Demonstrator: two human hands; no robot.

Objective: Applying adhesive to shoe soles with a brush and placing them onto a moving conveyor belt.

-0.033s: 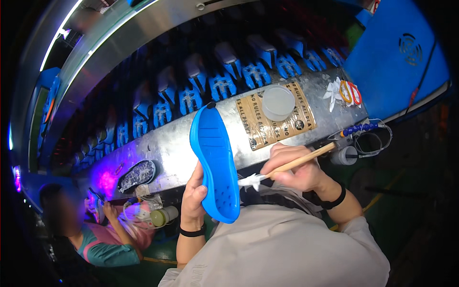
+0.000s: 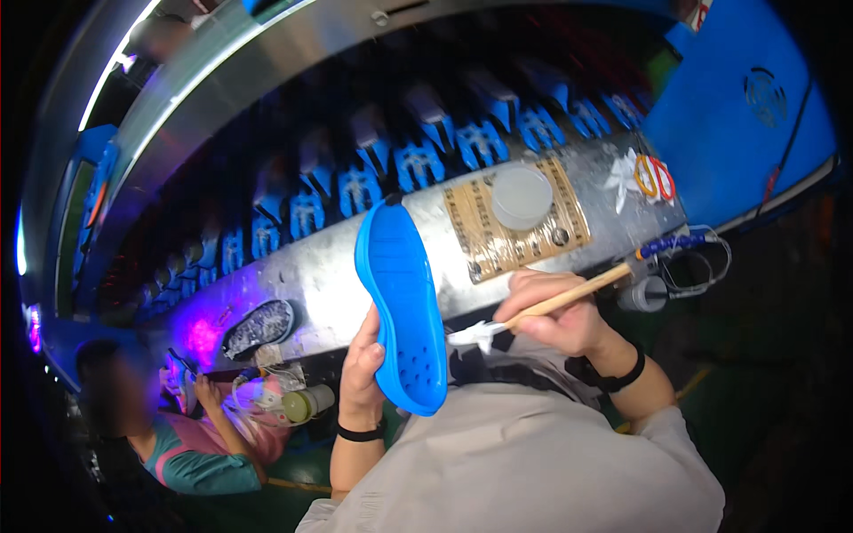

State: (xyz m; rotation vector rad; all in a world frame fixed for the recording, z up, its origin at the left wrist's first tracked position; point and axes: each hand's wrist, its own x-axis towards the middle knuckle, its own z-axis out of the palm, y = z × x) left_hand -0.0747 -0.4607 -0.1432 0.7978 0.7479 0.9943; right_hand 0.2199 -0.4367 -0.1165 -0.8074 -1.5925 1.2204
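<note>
My left hand [image 2: 362,366] grips a blue shoe sole [image 2: 404,298] by its left edge, thumb on the side. The sole stands tilted lengthwise, its inner face with grooves and small holes turned up. A wooden-handled brush [image 2: 569,298] is in my closed right hand [image 2: 558,313], held like a pen. Its white, ragged head [image 2: 477,337] points left at the sole's right edge; whether the two touch I cannot tell. Part of my left hand is hidden behind the sole.
A metal bench [image 2: 333,284] runs along a rack of blue clamps [image 2: 418,164]. On the bench lie a cardboard piece [image 2: 466,240] with a round translucent tub [image 2: 522,197], scissors [image 2: 653,178] and a dark sole [image 2: 259,329]. Another person [image 2: 195,444] works at the left.
The whole view has shifted slightly. My right hand and the brush sit a little farther right, away from the sole; my left hand still holds the sole in nearly the same place.
</note>
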